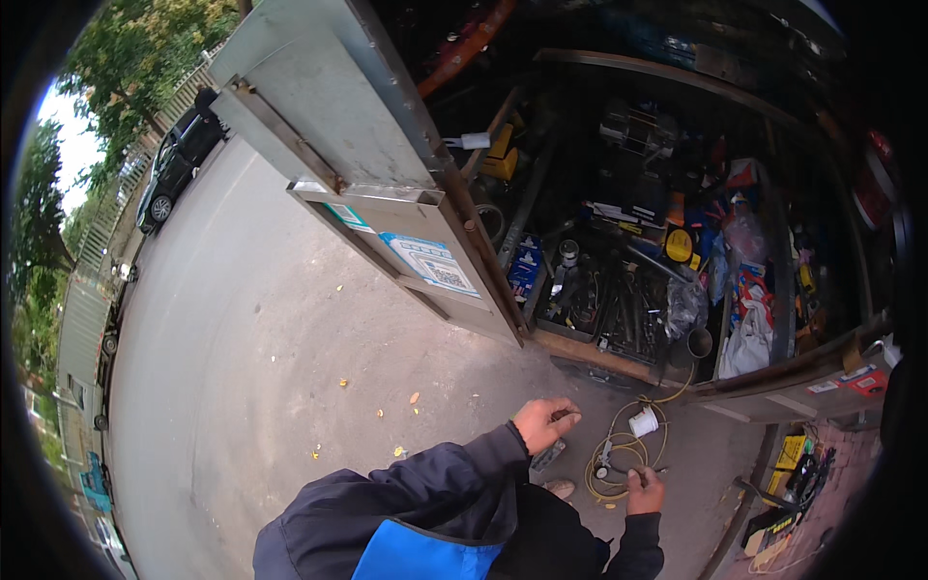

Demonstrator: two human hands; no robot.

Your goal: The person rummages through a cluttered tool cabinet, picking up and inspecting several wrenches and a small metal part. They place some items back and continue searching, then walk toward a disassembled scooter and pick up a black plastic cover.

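My left hand (547, 425) is raised over the pavement in front of my body, its fingers curled together; whether it holds something small I cannot tell. My right hand (644, 491) is half closed, thumb near the fingertips, beside a coiled yellow air hose (622, 495); I cannot tell whether it touches anything. A round pressure gauge (602, 472) lies with the hose on the ground. A white plastic cup (643, 422) sits tilted within the loops of hose. Beyond the hose stands an opened metal cabinet, with trays of hand tools (631, 312) at its bottom.
The cabinet's metal door (428, 254) swings out at centre. Its other door (790, 399) juts out at right. A hammer (765, 494) and yellow-black boxes (786, 460) lie by the brick paving. A dark car (177, 163) and a person (208, 105) are far off at upper left.
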